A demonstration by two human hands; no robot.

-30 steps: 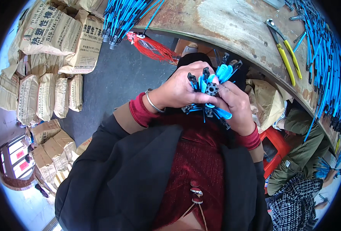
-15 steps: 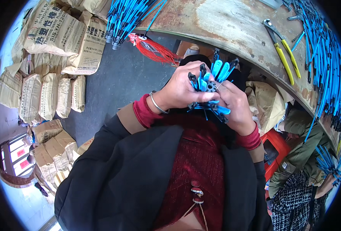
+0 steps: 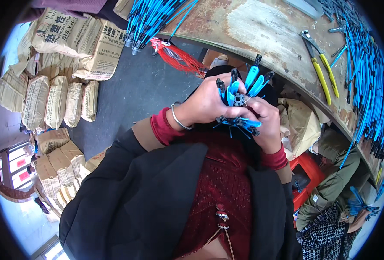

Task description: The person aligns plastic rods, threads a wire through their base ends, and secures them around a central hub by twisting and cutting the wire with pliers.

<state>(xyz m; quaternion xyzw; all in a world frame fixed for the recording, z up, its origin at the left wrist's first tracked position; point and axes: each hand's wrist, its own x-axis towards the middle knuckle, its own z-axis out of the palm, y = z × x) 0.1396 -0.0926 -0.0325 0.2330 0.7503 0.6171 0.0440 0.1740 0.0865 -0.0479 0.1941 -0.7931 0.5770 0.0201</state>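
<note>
My left hand (image 3: 207, 104) and my right hand (image 3: 265, 123) are clasped together in front of my chest around a bundle of blue rods with black tips (image 3: 239, 102). The rods fan out above and below my fingers, and a small grey round piece sits at their centre. A silver bangle is on my left wrist. Both hands are just below the edge of the rusty workbench (image 3: 261, 39).
Yellow-handled pliers (image 3: 322, 69) lie on the bench. Heaps of long blue rods (image 3: 365, 86) cover its right side and far left end (image 3: 151, 19). A red tassel (image 3: 179, 58) hangs off the edge. Paper sacks (image 3: 58, 99) are stacked on the floor at left. A red stool (image 3: 306, 173) stands at right.
My clasped hands have lifted the bundle slightly up and toward the bench edge; the rods are fanned a little differently in my fingers.
</note>
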